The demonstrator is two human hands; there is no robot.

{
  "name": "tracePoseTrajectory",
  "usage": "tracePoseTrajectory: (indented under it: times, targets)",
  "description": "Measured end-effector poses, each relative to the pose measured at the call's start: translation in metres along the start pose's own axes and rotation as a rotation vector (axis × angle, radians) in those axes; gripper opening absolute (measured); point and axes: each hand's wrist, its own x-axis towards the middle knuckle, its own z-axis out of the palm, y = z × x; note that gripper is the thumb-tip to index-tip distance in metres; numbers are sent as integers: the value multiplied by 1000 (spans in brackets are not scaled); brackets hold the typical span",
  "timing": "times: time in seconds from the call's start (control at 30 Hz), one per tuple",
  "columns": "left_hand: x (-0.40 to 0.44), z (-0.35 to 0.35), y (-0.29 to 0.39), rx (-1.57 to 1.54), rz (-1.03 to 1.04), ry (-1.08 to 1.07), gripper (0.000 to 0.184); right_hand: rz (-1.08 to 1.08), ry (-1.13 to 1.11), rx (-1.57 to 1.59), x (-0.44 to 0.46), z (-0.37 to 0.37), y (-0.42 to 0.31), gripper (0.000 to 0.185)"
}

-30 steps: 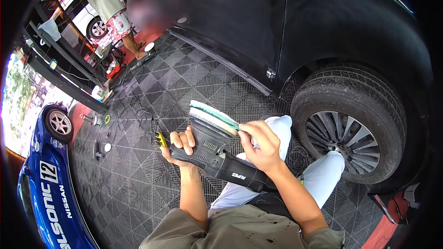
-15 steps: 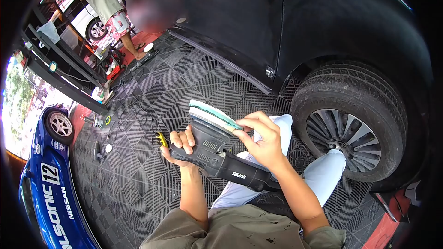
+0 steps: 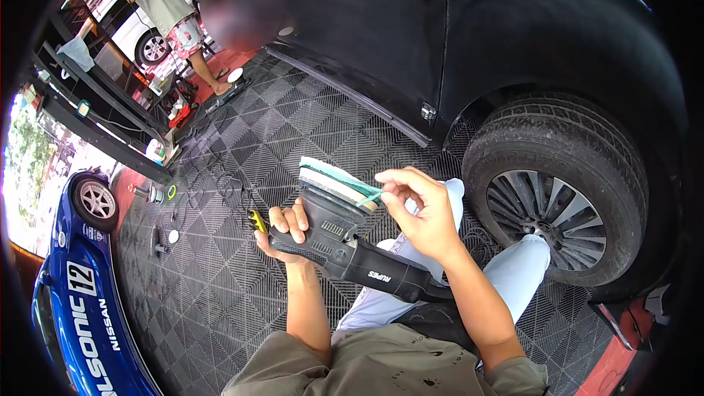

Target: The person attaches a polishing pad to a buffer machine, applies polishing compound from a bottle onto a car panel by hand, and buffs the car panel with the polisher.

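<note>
A black RUPES polisher [image 3: 337, 238] lies across my lap, its pad side facing up and away from me. My left hand [image 3: 288, 227] is wrapped round its front grip, fingers closed. On its head sits a pale pad [image 3: 330, 180] with a thin teal-green disc [image 3: 339, 173] over its face. The disc's right edge is lifted from the pad, pinched between thumb and fingers of my right hand [image 3: 419, 209]. The rest of the disc lies along the pad.
A dark car's wheel [image 3: 554, 198] stands close on the right, its door panel [image 3: 367, 44] ahead. A blue car [image 3: 84, 301] is at left. Another person [image 3: 172, 15] stands at the back left. Cables [image 3: 231, 187] and a small tool [image 3: 155, 240] lie on the tiled floor [image 3: 213, 301].
My right hand has moved slightly up and outward, lifting the disc's edge away from the pad. My left hand and the polisher have stayed nearly still.
</note>
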Motion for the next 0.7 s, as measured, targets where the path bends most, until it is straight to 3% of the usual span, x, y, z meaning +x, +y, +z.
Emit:
tracePoseTrajectory:
  times: [0.07, 0.57, 0.7]
  targets:
    - [0, -1, -1, 1, -1, 2, 46, -83, -75, -107, 0, -3, 3, 21]
    - [-1, 0, -1, -21, -3, 55, 46, -79, -194, -38, -17, -14, 20, 10]
    - [-2, 1, 0, 2, -4, 58, 47, 49, -228, 0, -25, -17, 25, 9]
